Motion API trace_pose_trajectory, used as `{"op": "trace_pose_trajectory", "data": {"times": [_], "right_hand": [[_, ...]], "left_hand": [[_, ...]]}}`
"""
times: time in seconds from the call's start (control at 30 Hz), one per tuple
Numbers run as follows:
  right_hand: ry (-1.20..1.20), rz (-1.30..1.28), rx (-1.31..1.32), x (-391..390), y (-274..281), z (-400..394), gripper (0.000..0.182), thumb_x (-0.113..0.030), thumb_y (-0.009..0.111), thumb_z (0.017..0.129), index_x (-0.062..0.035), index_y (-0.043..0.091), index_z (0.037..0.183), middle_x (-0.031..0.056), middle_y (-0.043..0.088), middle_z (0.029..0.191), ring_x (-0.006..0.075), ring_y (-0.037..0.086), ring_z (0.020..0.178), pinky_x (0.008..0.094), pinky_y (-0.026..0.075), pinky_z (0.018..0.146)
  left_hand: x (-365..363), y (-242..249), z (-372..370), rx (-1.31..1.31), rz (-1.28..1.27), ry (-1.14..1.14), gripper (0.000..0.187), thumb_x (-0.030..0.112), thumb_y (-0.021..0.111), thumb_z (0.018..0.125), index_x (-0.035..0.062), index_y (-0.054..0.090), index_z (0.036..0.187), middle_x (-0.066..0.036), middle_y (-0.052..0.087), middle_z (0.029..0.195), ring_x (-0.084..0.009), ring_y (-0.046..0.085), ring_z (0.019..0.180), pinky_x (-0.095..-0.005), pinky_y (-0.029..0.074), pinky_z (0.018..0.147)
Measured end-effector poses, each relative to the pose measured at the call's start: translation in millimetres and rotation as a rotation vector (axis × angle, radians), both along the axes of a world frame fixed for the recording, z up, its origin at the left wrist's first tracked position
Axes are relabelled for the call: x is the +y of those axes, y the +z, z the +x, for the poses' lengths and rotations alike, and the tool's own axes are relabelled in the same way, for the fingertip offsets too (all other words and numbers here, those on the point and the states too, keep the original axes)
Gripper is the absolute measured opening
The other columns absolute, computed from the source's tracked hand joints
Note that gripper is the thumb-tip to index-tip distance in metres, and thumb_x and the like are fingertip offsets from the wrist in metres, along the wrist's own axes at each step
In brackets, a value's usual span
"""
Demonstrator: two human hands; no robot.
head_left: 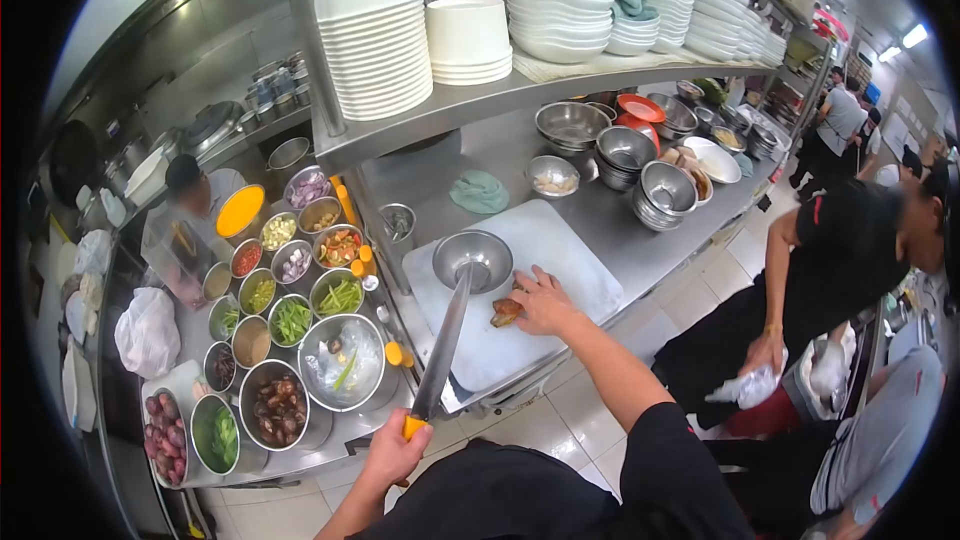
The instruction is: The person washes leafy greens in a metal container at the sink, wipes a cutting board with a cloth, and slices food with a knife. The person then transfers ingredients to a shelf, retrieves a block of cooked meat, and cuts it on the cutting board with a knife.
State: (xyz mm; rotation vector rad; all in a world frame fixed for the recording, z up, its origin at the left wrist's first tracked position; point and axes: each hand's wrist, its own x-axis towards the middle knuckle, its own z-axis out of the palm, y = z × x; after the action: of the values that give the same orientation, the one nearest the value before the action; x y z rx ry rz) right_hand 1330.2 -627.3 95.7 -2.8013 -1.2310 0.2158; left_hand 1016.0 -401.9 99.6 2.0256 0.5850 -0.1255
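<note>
My left hand (397, 448) is closed round the yellow handle of a long kitchen knife (443, 350). Its blade points up and away from me, with the tip overlapping a steel bowl (440, 265) in this view. On the white cutting board (585, 265), my right hand (545, 302) bends its fingers over a brown, glossy piece of food that looks like cooked meat (506, 313). Part of that piece is hidden under the fingers. The bowl stands on the board, just left of my right hand.
Steel pots of cut vegetables (292, 322) crowd the left counter. Behind the board lie a green cloth (479, 192) and several stacked steel bowls (668, 190). A shelf (470, 100) with white dishes crosses overhead. To the right, a co-worker in black (850, 240) stands close by.
</note>
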Motion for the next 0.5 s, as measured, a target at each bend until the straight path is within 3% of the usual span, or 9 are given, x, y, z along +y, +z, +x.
{"op": "trace_pose_trajectory", "data": {"times": [0.07, 0.17, 0.27, 0.3, 0.4, 0.5], "right_hand": [[0.192, 0.034, -0.024, -5.3, -1.5, 11.3, 0.051, -0.034, 0.068, 0.082, -0.0111, 0.058, 0.127, 0.0156, 0.045, 0.145, 0.0387, 0.032, 0.140, 0.0508, 0.027, 0.116], [0.193, -0.030, 0.008, -7.7, -4.6, 17.3, 0.042, -0.036, 0.067, 0.083, -0.0085, 0.062, 0.114, 0.0136, 0.058, 0.126, 0.0343, 0.046, 0.128, 0.0477, 0.031, 0.112], [-0.176, 0.126, -0.031, -26.5, -25.6, 20.3, 0.039, -0.037, 0.065, 0.085, -0.0071, 0.062, 0.110, 0.0121, 0.062, 0.111, 0.0310, 0.052, 0.116, 0.0459, 0.033, 0.109], [-0.253, 0.174, -0.078, -32.8, -29.7, 21.3, 0.035, -0.034, 0.065, 0.086, -0.0063, 0.063, 0.108, 0.0138, 0.064, 0.107, 0.0328, 0.054, 0.114, 0.0441, 0.039, 0.105], [-0.330, 0.423, -0.028, -46.1, -39.6, 25.1, 0.030, -0.029, 0.066, 0.086, -0.0035, 0.064, 0.102, 0.0171, 0.065, 0.100, 0.0361, 0.059, 0.102, 0.0435, 0.047, 0.093], [-0.562, 0.705, 0.150, -47.0, -34.7, 25.1, 0.031, -0.025, 0.067, 0.086, 0.0021, 0.063, 0.101, 0.0207, 0.068, 0.095, 0.0386, 0.065, 0.086, 0.0429, 0.053, 0.078]], "left_hand": [[-4.5, -10.2, 7.2, -0.010, -0.021, 0.000, 0.045, 0.033, 0.068, 0.087, -0.0005, 0.056, 0.116, -0.016, 0.068, 0.076, -0.0273, 0.068, 0.070, -0.0384, 0.053, 0.068], [-12.7, 4.9, 29.2, 0.029, -0.018, -0.075, 0.046, 0.036, 0.066, 0.088, 0.0004, 0.057, 0.116, -0.021, 0.068, 0.081, -0.0367, 0.069, 0.079, -0.0426, 0.053, 0.072], [-12.4, 19.4, 47.6, 0.020, 0.100, -0.221, 0.045, 0.035, 0.064, 0.090, 0.0019, 0.056, 0.118, -0.025, 0.068, 0.085, -0.0443, 0.066, 0.084, -0.0473, 0.052, 0.075], [-12.5, 23.5, 54.7, 0.010, 0.154, -0.275, 0.044, 0.034, 0.063, 0.090, 0.0025, 0.055, 0.119, -0.026, 0.068, 0.086, -0.0468, 0.065, 0.086, -0.0490, 0.052, 0.076], [-13.1, 24.6, 63.8, 0.035, 0.155, -0.303, 0.042, 0.031, 0.060, 0.091, 0.0029, 0.053, 0.122, -0.028, 0.067, 0.089, -0.0494, 0.063, 0.088, -0.0525, 0.051, 0.078], [-12.1, 23.3, 70.0, 0.073, 0.153, -0.319, 0.043, 0.029, 0.059, 0.092, 0.0023, 0.051, 0.124, -0.029, 0.067, 0.090, -0.0496, 0.063, 0.088, -0.0540, 0.050, 0.079]]}}
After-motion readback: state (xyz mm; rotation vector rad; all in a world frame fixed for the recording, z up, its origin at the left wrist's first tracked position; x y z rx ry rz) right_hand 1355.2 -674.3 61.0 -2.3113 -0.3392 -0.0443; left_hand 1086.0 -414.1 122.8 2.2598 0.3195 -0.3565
